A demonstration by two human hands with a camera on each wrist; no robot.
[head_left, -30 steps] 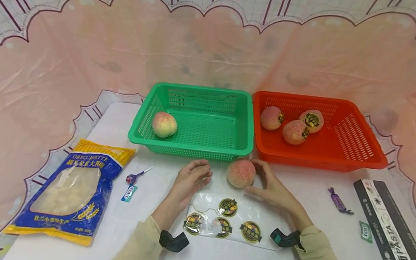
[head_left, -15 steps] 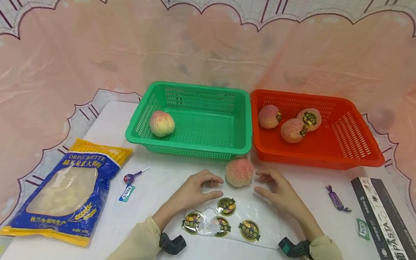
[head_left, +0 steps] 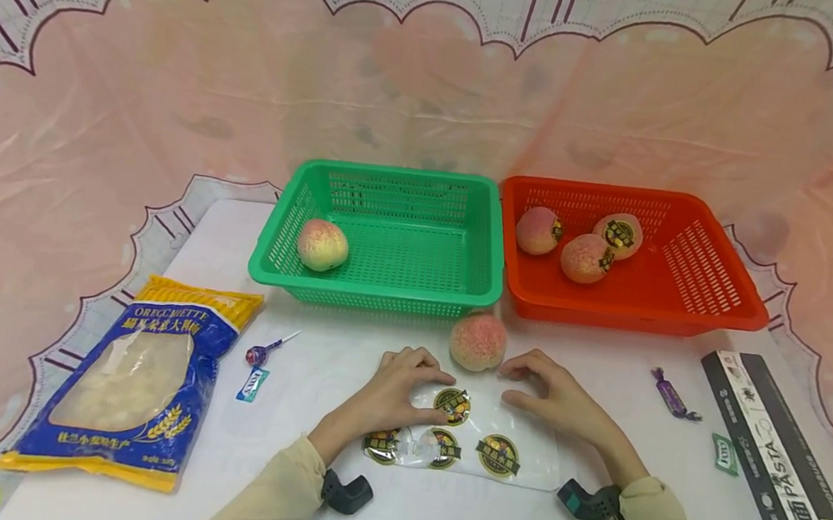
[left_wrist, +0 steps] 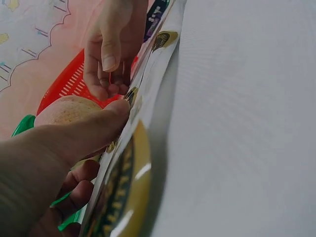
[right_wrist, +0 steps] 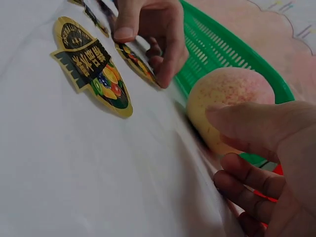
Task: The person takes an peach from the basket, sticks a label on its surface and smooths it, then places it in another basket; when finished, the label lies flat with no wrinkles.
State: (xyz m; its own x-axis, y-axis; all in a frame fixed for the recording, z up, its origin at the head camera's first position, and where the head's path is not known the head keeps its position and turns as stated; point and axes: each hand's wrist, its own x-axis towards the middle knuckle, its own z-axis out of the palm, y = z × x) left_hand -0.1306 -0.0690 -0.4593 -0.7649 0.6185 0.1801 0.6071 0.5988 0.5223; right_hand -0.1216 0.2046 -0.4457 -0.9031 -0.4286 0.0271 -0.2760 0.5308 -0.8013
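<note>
A sheet of clear film with several round black-and-gold fruit stickers [head_left: 498, 455] lies on the white table. My left hand [head_left: 392, 389] is over its left part, thumb and forefinger spread on either side of the top sticker [head_left: 452, 406]; in the right wrist view that sticker sits between them. Just beyond the sheet, a pink peach [head_left: 479, 343] rests against the green basket's front. My right hand [head_left: 557, 397] hovers right of the peach, fingers loosely curved with nothing held. In the right wrist view its thumb [right_wrist: 242, 121] overlaps the peach; I cannot tell whether they touch.
Behind stand a green basket [head_left: 406, 292] with one peach and a red basket [head_left: 636, 321] with several stickered peaches. A pasta bag [head_left: 126, 383], lollipop [head_left: 260, 354] and small sweet [head_left: 252, 384] lie left. Right are two wrapped sweets and a long pasta box [head_left: 780, 471].
My right hand has drawn back from the peach beside the basket. My left hand has turned and moved right, over the sticker sheet, with thumb and forefinger around the top sticker.
</note>
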